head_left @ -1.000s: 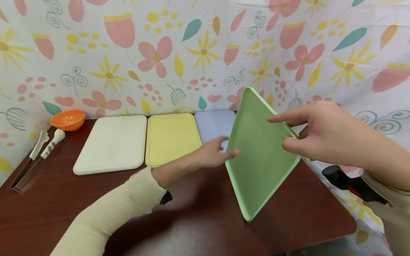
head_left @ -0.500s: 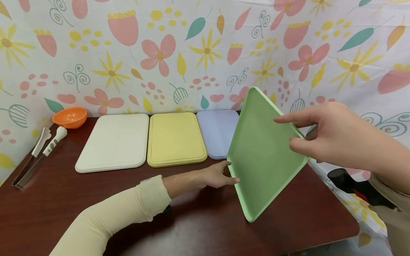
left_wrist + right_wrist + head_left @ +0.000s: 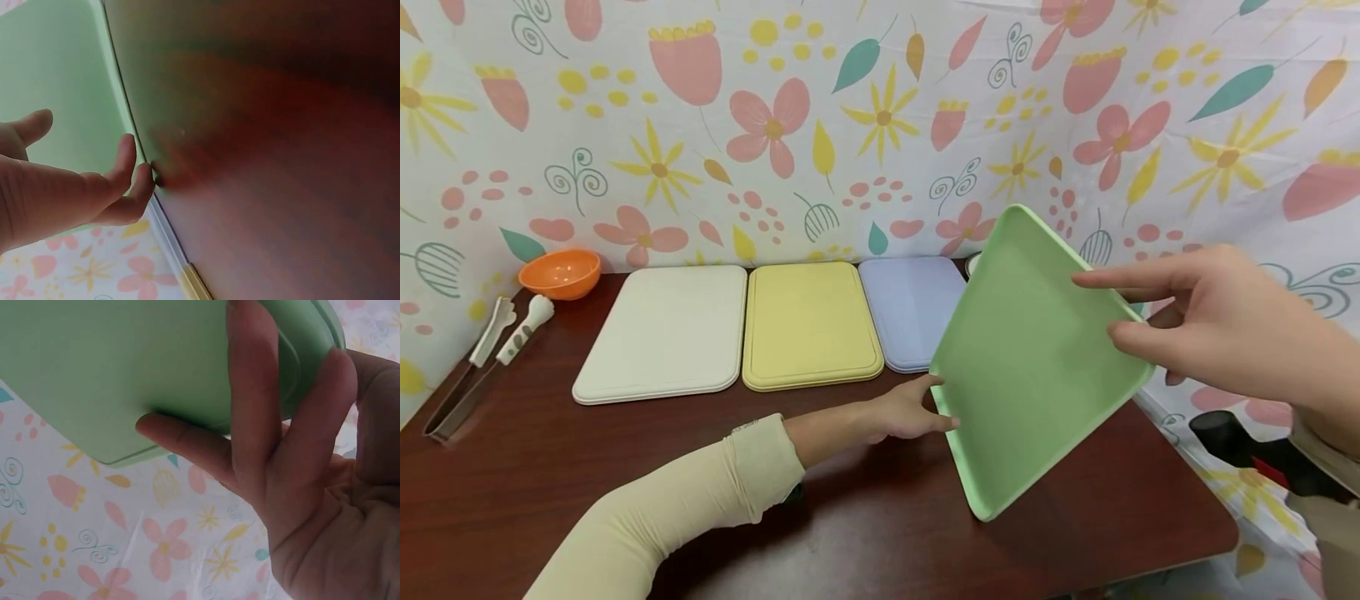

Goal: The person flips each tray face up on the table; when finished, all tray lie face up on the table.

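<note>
A green tray (image 3: 1037, 358) with a shallow raised rim stands tilted on one corner near the table's right side. My right hand (image 3: 1225, 321) grips its upper right edge, with several fingers (image 3: 253, 394) against the underside in the right wrist view. At the lower left edge, my left hand (image 3: 906, 412) holds the rim, its thumb overlapping the inner face. In the left wrist view, my left fingertips (image 3: 145, 178) are right at the rim, close to the table. The tray hides part of the blue board (image 3: 913, 308) behind it.
A yellow board (image 3: 812, 325) and a white board (image 3: 666, 333) lie left of the blue one along the back. Farther left are an orange bowl (image 3: 561, 275) and tongs (image 3: 490, 358). A patterned cloth (image 3: 880, 125) rises behind the table (image 3: 865, 542).
My left hand has slid down along the tray's left edge. The tray's top has swung rightward with my right hand, uncovering more of the blue board.
</note>
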Action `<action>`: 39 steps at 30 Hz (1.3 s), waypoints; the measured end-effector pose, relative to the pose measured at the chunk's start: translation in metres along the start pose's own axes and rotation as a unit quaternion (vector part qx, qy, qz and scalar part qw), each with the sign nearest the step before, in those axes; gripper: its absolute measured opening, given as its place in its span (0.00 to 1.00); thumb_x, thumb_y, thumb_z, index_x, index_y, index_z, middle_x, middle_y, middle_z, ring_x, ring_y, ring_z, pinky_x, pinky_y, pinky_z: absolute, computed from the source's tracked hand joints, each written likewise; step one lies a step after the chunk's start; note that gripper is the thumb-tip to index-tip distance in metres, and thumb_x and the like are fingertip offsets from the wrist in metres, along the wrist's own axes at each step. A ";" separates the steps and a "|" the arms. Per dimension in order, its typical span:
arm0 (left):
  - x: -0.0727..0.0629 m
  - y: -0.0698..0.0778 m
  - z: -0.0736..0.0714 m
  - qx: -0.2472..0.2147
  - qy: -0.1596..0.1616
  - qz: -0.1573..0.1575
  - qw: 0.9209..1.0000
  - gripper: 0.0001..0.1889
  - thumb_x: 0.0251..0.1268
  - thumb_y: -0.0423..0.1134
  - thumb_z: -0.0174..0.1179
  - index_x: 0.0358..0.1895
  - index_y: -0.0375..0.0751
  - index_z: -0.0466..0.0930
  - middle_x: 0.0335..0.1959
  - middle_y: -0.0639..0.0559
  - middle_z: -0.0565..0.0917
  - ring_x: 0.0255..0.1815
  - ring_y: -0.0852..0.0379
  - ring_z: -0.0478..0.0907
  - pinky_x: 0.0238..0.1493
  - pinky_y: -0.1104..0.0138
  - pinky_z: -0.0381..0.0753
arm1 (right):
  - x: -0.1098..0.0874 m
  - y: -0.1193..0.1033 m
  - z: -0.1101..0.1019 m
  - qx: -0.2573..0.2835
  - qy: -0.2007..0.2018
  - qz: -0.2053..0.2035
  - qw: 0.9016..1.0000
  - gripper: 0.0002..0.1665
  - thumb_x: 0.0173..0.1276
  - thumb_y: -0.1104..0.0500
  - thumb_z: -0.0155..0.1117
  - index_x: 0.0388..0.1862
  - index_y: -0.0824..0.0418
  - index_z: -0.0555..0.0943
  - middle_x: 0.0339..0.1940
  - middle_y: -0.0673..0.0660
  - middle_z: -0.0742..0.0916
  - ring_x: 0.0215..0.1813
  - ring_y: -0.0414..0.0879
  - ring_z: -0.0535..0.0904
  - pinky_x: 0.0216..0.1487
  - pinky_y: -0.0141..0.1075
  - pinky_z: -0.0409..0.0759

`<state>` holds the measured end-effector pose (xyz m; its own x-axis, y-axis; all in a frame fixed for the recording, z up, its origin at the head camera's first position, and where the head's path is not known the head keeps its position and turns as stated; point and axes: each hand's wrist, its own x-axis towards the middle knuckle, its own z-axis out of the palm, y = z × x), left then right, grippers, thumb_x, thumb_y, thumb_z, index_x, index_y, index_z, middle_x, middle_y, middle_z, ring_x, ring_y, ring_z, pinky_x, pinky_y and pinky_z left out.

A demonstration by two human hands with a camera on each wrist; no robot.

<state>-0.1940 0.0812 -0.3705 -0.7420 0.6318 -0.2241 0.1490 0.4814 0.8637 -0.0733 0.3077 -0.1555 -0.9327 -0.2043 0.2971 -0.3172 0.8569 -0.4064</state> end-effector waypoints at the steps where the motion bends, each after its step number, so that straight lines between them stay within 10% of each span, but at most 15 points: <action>1: 0.000 -0.001 0.000 0.002 -0.002 0.002 1.000 0.39 0.63 0.45 0.68 0.76 0.47 0.60 0.74 0.45 0.65 0.75 0.49 0.59 0.70 0.56 0.63 | -0.001 0.002 0.000 -0.003 0.001 0.009 1.000 0.32 0.59 0.73 0.65 0.58 0.46 0.84 0.32 0.50 0.89 0.15 0.43 0.78 0.16 0.35 0.74; 5: 0.000 -0.002 0.001 0.007 -0.011 0.011 1.000 0.39 0.63 0.44 0.68 0.76 0.48 0.60 0.74 0.46 0.65 0.75 0.50 0.59 0.70 0.56 0.63 | -0.007 0.011 -0.001 0.001 0.010 0.029 1.000 0.30 0.60 0.72 0.66 0.58 0.48 0.84 0.19 0.45 0.86 0.17 0.44 0.80 0.16 0.35 0.75; 10: -0.001 0.000 0.000 0.007 -0.018 0.009 1.000 0.38 0.63 0.43 0.68 0.76 0.49 0.61 0.74 0.45 0.65 0.75 0.49 0.60 0.69 0.55 0.64 | -0.017 0.023 -0.002 0.026 0.029 0.065 0.997 0.28 0.64 0.70 0.66 0.60 0.49 0.83 0.38 0.38 0.87 0.17 0.47 0.80 0.16 0.37 0.75; 25: -0.003 -0.003 -0.004 -0.021 -0.013 -0.010 1.000 0.37 0.63 0.41 0.68 0.75 0.51 0.62 0.73 0.44 0.65 0.74 0.45 0.61 0.67 0.51 0.66 | -0.037 0.044 0.004 0.078 0.070 0.114 0.988 0.27 0.65 0.69 0.67 0.62 0.50 0.82 0.47 0.28 0.84 0.17 0.47 0.78 0.20 0.34 0.77; 33: -0.001 -0.006 -0.008 -0.022 -0.005 -0.019 1.000 0.38 0.62 0.43 0.68 0.75 0.51 0.62 0.73 0.45 0.65 0.74 0.45 0.61 0.68 0.50 0.65 | -0.047 0.073 0.013 0.167 0.103 0.096 0.976 0.31 0.65 0.76 0.63 0.64 0.54 0.81 0.56 0.31 0.83 0.36 0.34 0.82 0.18 0.38 0.79; 39: -0.002 -0.012 -0.013 -0.039 -0.009 -0.034 0.999 0.34 0.64 0.39 0.67 0.73 0.46 0.64 0.70 0.38 0.67 0.70 0.44 0.67 0.58 0.54 0.75 | -0.053 0.096 0.022 0.351 0.102 0.051 0.930 0.31 0.64 0.84 0.54 0.64 0.67 0.77 0.63 0.41 0.81 0.53 0.34 0.81 0.17 0.38 0.78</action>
<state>-0.2030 0.0668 -0.3743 -0.7366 0.6107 -0.2906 0.0467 0.4746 0.8789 -0.0582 0.3900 -0.2291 -0.9351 0.0163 0.3541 -0.3288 0.3333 -0.8836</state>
